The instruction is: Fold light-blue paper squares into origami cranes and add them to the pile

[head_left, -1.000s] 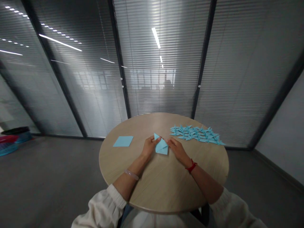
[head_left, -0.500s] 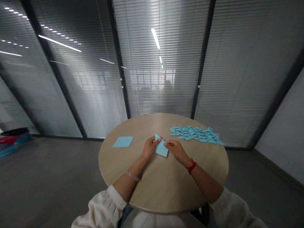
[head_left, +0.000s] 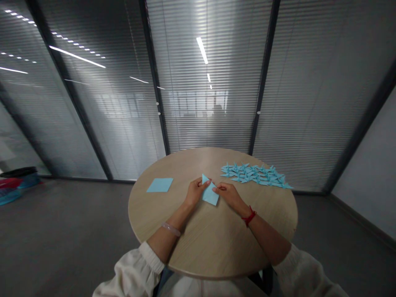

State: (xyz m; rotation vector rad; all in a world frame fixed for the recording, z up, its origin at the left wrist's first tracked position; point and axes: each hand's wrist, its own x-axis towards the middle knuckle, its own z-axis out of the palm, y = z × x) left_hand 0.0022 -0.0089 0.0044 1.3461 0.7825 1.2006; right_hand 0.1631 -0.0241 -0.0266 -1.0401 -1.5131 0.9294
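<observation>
A light-blue sheet of origami paper (head_left: 210, 196), partly folded, is held just above the middle of the table between both my hands. My left hand (head_left: 195, 191) grips its left side, thumb on top near the upper edge. On the right edge, my right hand (head_left: 228, 194) pinches the paper between thumb and fingers. Flat on the table to the left lies light-blue square paper (head_left: 160, 185); whether it is one sheet or a stack I cannot tell. Several folded blue paper cranes (head_left: 253, 174) are grouped in rows at the right back.
The round wooden table (head_left: 210, 247) stands before me, its far edge close to a glass wall with blinds (head_left: 210, 132). Bins or bags in red, blue and black (head_left: 21, 181) sit on the floor at far left. A pale wall (head_left: 371, 177) rises on the right.
Almost nothing differs. The paper's lower corner has shifted very slightly down and left, while both hands keep their hold.
</observation>
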